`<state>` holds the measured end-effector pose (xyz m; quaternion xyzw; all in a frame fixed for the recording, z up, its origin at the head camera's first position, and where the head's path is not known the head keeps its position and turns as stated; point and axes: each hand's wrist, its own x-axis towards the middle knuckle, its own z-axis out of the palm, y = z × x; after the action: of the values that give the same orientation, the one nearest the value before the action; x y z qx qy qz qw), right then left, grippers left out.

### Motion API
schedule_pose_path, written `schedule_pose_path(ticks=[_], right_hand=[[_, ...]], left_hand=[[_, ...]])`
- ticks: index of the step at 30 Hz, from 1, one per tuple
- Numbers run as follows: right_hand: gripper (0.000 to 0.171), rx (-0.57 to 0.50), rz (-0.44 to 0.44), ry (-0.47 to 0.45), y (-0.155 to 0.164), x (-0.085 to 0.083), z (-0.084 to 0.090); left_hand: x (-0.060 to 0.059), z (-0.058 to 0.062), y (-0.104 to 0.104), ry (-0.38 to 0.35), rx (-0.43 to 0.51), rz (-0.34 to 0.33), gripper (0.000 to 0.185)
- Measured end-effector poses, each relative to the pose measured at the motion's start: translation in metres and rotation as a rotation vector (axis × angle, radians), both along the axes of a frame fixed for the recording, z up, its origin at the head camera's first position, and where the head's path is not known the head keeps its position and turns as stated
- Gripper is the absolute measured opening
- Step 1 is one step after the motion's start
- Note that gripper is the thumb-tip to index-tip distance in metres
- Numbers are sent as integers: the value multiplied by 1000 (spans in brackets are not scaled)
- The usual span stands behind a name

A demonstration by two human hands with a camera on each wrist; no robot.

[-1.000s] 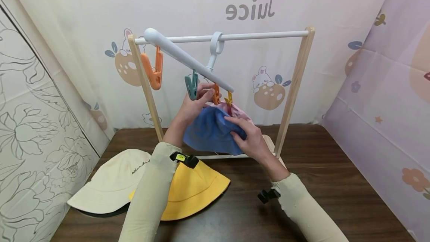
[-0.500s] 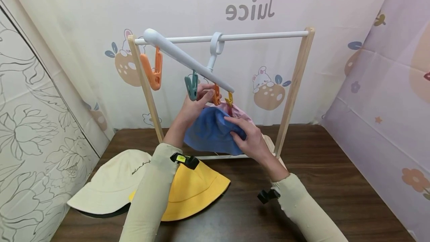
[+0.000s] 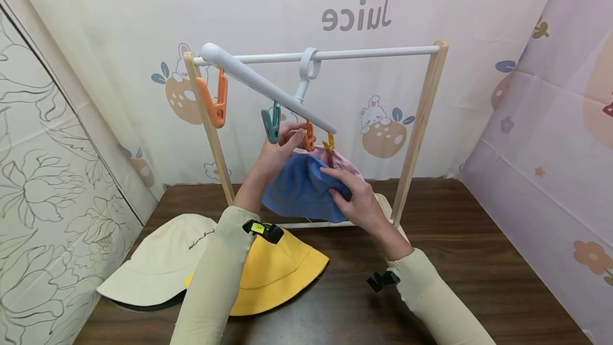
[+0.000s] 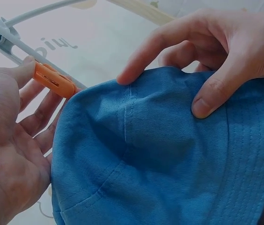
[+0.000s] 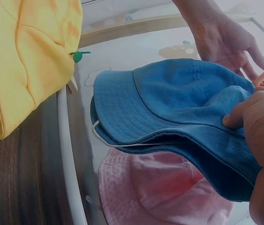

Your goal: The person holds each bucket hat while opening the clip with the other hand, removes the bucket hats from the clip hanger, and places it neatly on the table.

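Note:
In the head view, my left hand (image 3: pixel 280 150) pinches the orange clothespin (image 3: pixel 308 136) on the pale blue hanger (image 3: pixel 258 84). My right hand (image 3: pixel 356 196) holds a blue bucket hat (image 3: pixel 306 188) between thumb and fingers, its crown turned up toward that clothespin. The left wrist view shows the hat's top seam (image 4: pixel 126 112) right at the clothespin's tip. A yellow clothespin (image 3: pixel 329 143) at the hanger's near end bears a pink hat (image 5: pixel 162 192), partly hidden behind the blue one. A teal clothespin (image 3: pixel 272 124) and another orange clothespin (image 3: pixel 214 101) hang further left.
The hanger hooks over the white rail (image 3: pixel 378 53) of a small wooden rack (image 3: pixel 421 126). On the dark wooden table (image 3: pixel 460 260), a cream hat (image 3: pixel 163 260) and a yellow hat (image 3: pixel 282 270) lie at the front left, partly behind the left sleeve.
The hanger has swivelled a little, its far left end and the orange clothespin there shifting slightly left. Both hands keep nearly the same place and hold.

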<state>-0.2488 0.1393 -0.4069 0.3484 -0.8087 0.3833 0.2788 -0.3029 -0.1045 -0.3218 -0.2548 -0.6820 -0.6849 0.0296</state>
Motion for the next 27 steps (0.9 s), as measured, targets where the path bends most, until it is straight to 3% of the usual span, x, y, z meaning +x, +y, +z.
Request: schedule_pose_path(ticks=[9,27], right_hand=[[57,3,-4,16,2,1,0],[56,-3,-10,31,1,2,-1]], left_hand=[[4,1,1,-30,-66,45,45],[6,1,4,-3,-55,51,44]])
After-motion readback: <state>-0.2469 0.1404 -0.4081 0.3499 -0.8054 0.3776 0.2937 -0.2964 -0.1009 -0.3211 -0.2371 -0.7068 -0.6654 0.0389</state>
